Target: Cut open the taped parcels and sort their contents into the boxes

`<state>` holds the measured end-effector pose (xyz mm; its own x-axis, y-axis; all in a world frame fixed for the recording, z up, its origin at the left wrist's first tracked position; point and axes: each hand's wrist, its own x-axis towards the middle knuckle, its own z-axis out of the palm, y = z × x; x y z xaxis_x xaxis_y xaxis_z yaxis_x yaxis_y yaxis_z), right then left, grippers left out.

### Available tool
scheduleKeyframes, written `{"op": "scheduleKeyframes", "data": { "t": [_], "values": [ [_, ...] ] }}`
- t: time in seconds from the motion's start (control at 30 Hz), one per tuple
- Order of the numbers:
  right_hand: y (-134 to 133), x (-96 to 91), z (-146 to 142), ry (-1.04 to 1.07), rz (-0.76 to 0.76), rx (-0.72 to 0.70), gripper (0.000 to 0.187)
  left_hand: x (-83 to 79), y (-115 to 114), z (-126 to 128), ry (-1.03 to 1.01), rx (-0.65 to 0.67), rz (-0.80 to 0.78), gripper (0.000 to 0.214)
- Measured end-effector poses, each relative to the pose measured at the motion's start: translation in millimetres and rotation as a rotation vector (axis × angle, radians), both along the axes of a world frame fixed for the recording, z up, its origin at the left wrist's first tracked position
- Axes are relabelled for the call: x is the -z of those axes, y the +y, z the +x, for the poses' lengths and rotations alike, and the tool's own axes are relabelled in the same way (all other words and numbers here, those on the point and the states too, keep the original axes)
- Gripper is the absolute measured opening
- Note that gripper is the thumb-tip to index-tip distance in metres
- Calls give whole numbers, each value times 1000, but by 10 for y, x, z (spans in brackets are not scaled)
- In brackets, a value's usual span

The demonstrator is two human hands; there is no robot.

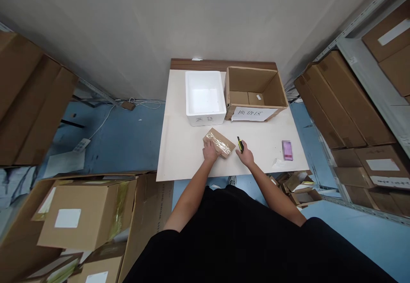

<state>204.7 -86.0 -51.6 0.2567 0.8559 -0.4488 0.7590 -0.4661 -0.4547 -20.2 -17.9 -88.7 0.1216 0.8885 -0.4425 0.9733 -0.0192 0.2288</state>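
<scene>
A small cardboard box (224, 140) with shiny clear tape along its top lies at an angle on the white table (179, 157). My left hand (210, 150) grips its near left side, the fingers partly hidden against the cardboard. Just right of the box, my right hand (246, 155) is closed around a yellow and black utility knife (240, 144), which points up and away from me. The knife and the box look slightly apart.
Behind the small box stand a white foam box (205, 120) and an open cardboard carton (282, 105), both with handwriting. A purple packet (287, 150) lies at the right. A large carton of parcels (145, 214) is at lower left; shelves with boxes (349, 103) line the right.
</scene>
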Motion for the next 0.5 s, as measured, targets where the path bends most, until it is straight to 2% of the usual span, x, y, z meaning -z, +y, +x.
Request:
{"op": "scheduleKeyframes", "data": {
  "t": [0.13, 0.2, 0.27, 0.4, 0.5],
  "values": [
    [258, 416, -35, 187, -26, 255, 102, 41, -362, 251, 70, -62, 54, 108],
    [373, 586, -59, 264, -6, 299, 103, 63, -497, 276, 99, -78, 65, 102],
    [491, 689, -76, 283, 38, 285, 101, 55, -546, 233, 130, -74, 68, 95],
    [746, 717, -107, 233, 96, 192, 91, -46, -361, 53, 175, -11, 92, 80],
    [856, 688, -99, 208, 99, 102, 93, -104, -112, -39, 111, 197, 84, 69]
  ]
}}
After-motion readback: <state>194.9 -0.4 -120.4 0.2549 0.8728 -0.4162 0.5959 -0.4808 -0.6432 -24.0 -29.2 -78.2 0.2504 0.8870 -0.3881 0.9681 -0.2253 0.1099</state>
